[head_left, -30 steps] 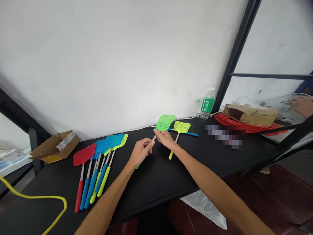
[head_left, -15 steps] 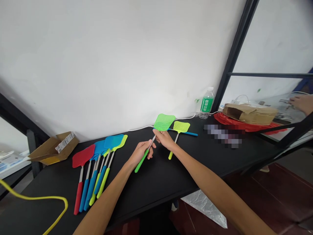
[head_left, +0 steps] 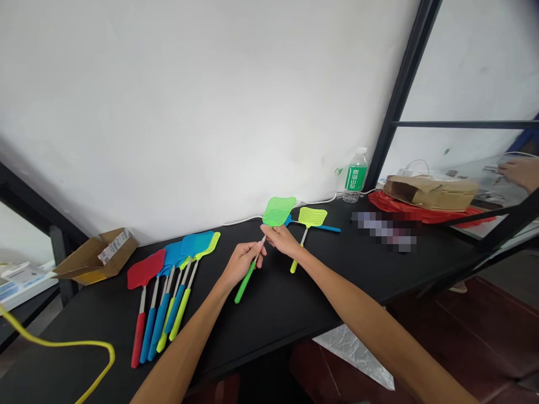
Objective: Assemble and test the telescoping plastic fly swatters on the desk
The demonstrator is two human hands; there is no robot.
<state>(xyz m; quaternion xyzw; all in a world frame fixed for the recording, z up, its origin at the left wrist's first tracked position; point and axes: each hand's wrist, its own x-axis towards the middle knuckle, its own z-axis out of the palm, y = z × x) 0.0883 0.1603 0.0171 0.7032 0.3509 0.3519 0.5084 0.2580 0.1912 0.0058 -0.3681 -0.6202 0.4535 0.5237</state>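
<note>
Green fly swatter held above black surface, mesh head up, green handle angled down toward the person. Left hand has fingers clenched round the metal shaft. Right hand has fingers pinched on the shaft's top end, just under the head. Lime swatter lies just beyond right hand, across a blue swatter. Row of red, blue and lime swatters lies further left. Water bottle stands by white wall. Another person's hand at far right
</note>
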